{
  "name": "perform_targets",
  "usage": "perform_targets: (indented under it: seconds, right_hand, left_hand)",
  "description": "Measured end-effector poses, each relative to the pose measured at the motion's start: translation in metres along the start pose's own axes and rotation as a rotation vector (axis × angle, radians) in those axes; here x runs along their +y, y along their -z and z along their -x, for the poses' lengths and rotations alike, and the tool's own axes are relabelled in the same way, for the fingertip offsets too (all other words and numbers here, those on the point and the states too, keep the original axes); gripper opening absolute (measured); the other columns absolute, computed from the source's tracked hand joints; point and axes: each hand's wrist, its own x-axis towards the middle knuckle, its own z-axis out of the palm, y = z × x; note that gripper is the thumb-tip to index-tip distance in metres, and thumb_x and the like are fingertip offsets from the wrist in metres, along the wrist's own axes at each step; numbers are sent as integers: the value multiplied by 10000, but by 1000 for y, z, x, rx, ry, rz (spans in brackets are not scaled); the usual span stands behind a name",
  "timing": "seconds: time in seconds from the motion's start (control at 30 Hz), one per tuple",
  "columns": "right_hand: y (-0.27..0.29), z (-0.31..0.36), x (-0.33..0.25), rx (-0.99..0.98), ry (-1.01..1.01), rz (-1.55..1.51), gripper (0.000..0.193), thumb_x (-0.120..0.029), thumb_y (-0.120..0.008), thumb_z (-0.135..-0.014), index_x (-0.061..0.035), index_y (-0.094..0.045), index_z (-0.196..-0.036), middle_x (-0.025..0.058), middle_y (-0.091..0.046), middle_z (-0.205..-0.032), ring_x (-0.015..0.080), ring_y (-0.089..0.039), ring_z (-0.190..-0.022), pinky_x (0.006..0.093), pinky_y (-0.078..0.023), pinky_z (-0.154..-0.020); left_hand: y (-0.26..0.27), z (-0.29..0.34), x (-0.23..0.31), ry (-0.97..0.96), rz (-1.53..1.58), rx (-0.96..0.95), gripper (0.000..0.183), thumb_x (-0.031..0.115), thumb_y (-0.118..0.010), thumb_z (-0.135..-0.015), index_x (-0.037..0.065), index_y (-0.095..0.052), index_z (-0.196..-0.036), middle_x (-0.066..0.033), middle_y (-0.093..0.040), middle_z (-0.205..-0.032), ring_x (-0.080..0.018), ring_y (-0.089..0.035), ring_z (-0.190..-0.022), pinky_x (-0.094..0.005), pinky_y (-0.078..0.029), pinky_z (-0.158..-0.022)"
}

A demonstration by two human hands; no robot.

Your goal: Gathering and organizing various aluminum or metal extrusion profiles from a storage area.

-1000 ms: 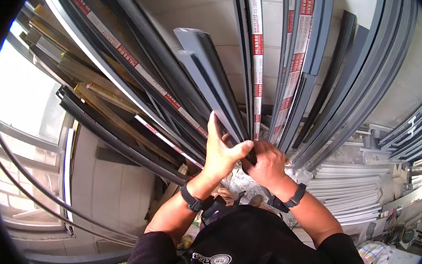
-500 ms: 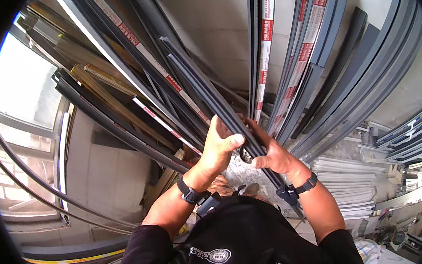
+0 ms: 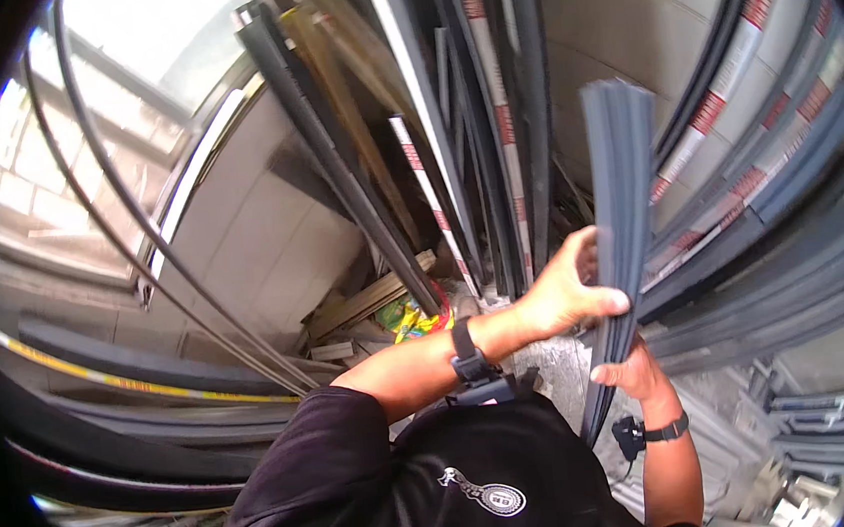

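A long dark grey, grooved metal profile [image 3: 623, 186] stands nearly upright in front of me, its upper part blurred by motion. My left hand [image 3: 577, 290] grips it around the middle, thumb across its near face. Lower down, my right hand [image 3: 632, 370] is closed round the same profile, its thumb on the left edge and its fingers mostly hidden behind. The lower end runs down beside my body.
Dark profiles [image 3: 332, 151] and a white strip [image 3: 415, 73] lean on the wall ahead. Red-and-white labelled profiles [image 3: 719, 97] stand at right. Long bent-looking bars [image 3: 145, 428] lie at left below a window [image 3: 61, 154]. A yellow-green bag [image 3: 409, 317] and wood scraps [image 3: 345, 300] lie on the floor.
The view has turned left. The profile, tilted to the upper left before, now stands near upright and farther right in view. Both hands still hold it.
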Motion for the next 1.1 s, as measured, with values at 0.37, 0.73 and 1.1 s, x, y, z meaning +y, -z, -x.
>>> perform_targets:
  seconds: [0.37,0.73,1.1]
  right_hand:
    - [-32,-51,-4,-190,-117,251,1195,-321,-856,-530,-9,-178,-1463,196,-360,-1432,341,-377,-1326,397,-341,-1073]
    - [-86,-146,-14,-294,-257,574,1267,-355,-838,-586,25,-29,-1483,315,-296,-1456,422,-373,-1328,419,-364,-1071]
    - [-125,-233,-67,-504,-401,813,1206,-365,-805,-604,-5,-74,-1493,285,-410,-1361,433,-468,-1216,452,-412,-1000]
  left_hand:
    - [60,27,21,-91,-160,-185,1315,237,-896,-641,71,88,-1497,-165,-260,-1470,-270,-291,-1361,-425,-260,-1131]
    - [300,16,139,-266,-447,390,750,212,-740,-821,66,-311,-1418,-127,-578,-1144,-203,-566,-1044,-369,-482,-891]
    - [577,92,310,292,-1823,1545,682,330,-775,-722,2,-499,-1253,-226,-482,-1334,-374,-444,-1248,-449,-348,-1066]
